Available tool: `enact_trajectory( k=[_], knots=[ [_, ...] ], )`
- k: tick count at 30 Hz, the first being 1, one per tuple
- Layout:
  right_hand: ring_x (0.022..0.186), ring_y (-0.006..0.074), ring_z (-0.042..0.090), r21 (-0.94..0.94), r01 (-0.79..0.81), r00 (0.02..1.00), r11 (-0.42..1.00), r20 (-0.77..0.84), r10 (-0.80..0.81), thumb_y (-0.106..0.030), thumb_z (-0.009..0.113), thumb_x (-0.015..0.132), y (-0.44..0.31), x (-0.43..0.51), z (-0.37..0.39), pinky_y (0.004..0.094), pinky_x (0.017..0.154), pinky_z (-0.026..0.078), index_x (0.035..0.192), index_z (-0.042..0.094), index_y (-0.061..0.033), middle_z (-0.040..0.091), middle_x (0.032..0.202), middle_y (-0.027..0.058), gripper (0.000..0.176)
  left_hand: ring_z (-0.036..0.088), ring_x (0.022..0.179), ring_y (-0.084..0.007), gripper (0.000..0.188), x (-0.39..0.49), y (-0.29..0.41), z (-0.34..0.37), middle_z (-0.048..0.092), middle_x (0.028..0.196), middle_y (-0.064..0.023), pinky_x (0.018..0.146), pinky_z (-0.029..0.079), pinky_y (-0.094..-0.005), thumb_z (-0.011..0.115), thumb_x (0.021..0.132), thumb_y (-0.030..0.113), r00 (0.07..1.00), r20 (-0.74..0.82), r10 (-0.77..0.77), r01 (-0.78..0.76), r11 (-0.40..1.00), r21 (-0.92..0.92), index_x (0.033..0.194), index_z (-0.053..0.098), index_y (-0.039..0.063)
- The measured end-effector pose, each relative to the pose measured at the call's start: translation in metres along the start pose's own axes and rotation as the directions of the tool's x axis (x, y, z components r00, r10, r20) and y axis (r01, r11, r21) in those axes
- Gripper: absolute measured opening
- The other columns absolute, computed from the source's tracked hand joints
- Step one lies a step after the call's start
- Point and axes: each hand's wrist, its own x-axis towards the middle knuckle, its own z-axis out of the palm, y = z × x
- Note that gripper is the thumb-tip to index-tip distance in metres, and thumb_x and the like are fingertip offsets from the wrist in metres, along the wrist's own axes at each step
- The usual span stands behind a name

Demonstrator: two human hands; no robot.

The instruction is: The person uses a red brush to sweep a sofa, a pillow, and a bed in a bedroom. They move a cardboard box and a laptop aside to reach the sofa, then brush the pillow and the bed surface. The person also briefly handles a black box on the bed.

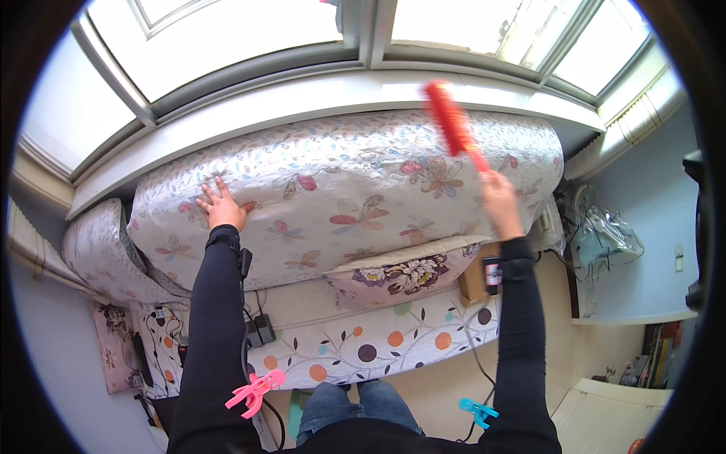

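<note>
A large quilt with a floral and butterfly print lies draped over a long, raised form below the window sill. My left hand rests on its left part with the fingers spread. In my right hand is the handle of a red bed brush; brush and hand are blurred. The brush head points up and away, over the quilt's far right edge near the sill. Whether the bristles touch the fabric cannot be told. A flower-print pillow leans against the quilt's near side.
White sill and windows run along the far side. A cover with coloured dots spreads in front of my legs. Black adapters and cables lie on the left, a cardboard box on the right. Pink and blue clips hang near my sleeves.
</note>
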Motion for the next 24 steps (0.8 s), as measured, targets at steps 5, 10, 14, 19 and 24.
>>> enact_trajectory(
  k=[5, 10, 14, 19, 24],
  knots=[
    [0.073, 0.0237, 0.066, 0.07, -0.133, 0.869, 0.989, 0.488, 0.082, -0.033, 0.062, 0.102, -0.086, -0.011, 0.099, 0.0393, 0.068, 0.052, 0.119, 0.071, -0.0031, 0.069, 0.08, 0.0136, 0.035, 0.016, 0.15, -0.0634, 0.123, 0.0, 0.001, 0.002, 0.008, 0.169, -0.0326, 0.124, 0.025, -0.0577, 0.08, 0.084, 0.058, 1.0, -0.014, 0.01, -0.009, 0.999, 0.035, 0.168, 0.003, 0.011],
    [0.068, 0.0191, 0.063, 0.042, -0.221, 0.917, 0.974, 0.349, 0.193, -0.036, 0.062, 0.102, -0.019, 0.013, 0.071, 0.0373, 0.064, 0.051, 0.113, 0.071, 0.0016, 0.067, 0.077, 0.0088, 0.04, 0.02, 0.149, -0.0631, 0.121, 0.001, 0.0, 0.006, 0.01, 0.169, -0.0319, 0.123, 0.027, -0.0579, 0.08, 0.084, 0.058, 0.998, -0.063, 0.015, -0.011, 0.997, 0.076, 0.168, 0.005, 0.012],
    [0.048, 0.0075, 0.045, 0.178, -0.614, 0.789, 0.769, 0.172, 0.59, -0.043, 0.06, 0.104, 0.114, 0.003, -0.051, 0.0276, 0.042, 0.037, 0.114, 0.069, -0.0058, 0.055, 0.071, -0.0015, 0.039, 0.021, 0.149, -0.0625, 0.121, 0.002, 0.0, 0.007, 0.01, 0.17, -0.0305, 0.122, 0.028, -0.0578, 0.08, 0.083, 0.058, 0.997, -0.071, 0.003, 0.001, 0.999, 0.053, 0.168, 0.006, 0.013],
    [0.046, 0.0251, 0.061, -0.049, -0.83, 0.511, 0.555, -0.464, 0.724, -0.044, 0.064, 0.098, 0.23, -0.055, -0.192, 0.0415, 0.044, 0.046, 0.081, 0.069, 0.0047, 0.061, 0.059, 0.0122, 0.051, 0.021, 0.149, -0.062, 0.12, -0.001, 0.001, 0.004, 0.011, 0.17, -0.0288, 0.122, 0.029, -0.0577, 0.081, 0.083, 0.056, 0.997, -0.073, -0.003, 0.007, 0.998, 0.057, 0.168, 0.007, 0.015],
    [0.042, 0.0114, 0.047, 0.168, -0.687, 0.607, 0.707, -0.402, 0.685, -0.038, 0.057, 0.106, 0.164, -0.097, -0.192, 0.0307, 0.037, 0.036, 0.114, 0.066, -0.0036, 0.052, 0.063, -0.0013, 0.036, 0.02, 0.15, -0.0612, 0.118, -0.004, 0.003, -0.003, 0.01, 0.171, -0.0279, 0.122, 0.029, -0.058, 0.081, 0.084, 0.055, 0.999, -0.044, -0.008, 0.01, 0.999, 0.043, 0.168, 0.008, 0.016]
  ],
)
